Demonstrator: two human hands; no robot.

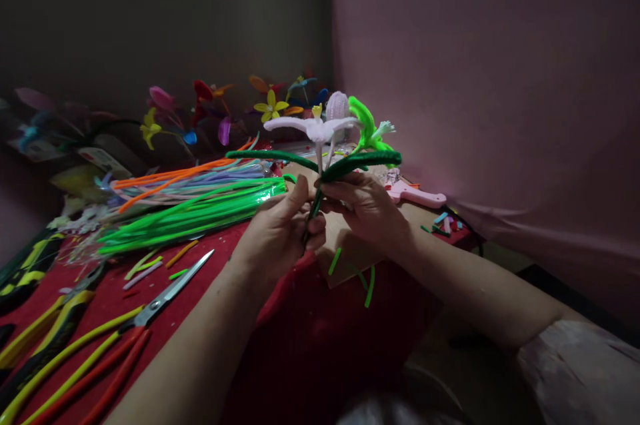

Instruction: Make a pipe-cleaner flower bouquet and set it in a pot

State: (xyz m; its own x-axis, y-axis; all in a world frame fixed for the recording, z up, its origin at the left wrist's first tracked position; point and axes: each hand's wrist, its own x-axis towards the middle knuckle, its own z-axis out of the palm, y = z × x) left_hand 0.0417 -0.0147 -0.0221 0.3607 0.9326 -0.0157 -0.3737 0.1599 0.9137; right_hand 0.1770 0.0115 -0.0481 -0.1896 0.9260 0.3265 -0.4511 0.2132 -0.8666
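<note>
A pipe-cleaner flower (316, 128) with pale lilac petals and a yellow centre stands upright between my hands. Two dark green leaves (363, 162) spread left and right below the bloom. My left hand (273, 235) is closed around the dark green stem (315, 206), thumb up along it. At the point where the leaves meet the stem, my right hand (373, 212) pinches with its fingertips; part of those fingers is hidden behind the right leaf. Just behind the flower are a bright green pipe-cleaner piece (367, 124) and a pale lilac rounded one (338, 106).
Bright green pipe cleaners (200, 217) and orange ones (175, 175) lie on the red cloth (200, 298). Scissors (160, 302) and yellow-black pliers (65, 318) are at left. A pink glue gun (415, 194) rests right, near cut scraps (447, 222). Colourful flowers (271, 106) stand behind.
</note>
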